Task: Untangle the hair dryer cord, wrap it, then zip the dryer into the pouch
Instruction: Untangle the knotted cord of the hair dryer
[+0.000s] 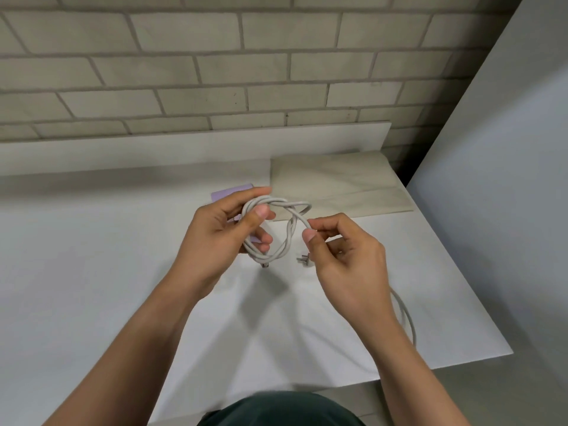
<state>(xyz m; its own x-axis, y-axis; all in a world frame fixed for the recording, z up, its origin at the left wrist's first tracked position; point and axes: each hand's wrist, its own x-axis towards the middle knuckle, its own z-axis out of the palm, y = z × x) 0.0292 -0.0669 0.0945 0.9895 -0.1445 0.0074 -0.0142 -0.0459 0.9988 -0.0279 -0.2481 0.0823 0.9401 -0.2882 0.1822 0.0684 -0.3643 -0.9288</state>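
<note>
Our left hand clasps the twisted grey cord in its fingers — our right hand pinches one strand, the plug just beneath. A lilac hair dryer shows behind the left fingers; a beige pouch lies beyond — flat on the tabletop.

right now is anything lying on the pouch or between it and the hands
Nothing visible does. The beige pouch lies flat and bare on the table, just beyond the tangled cord held by the left hand and right hand.
</note>
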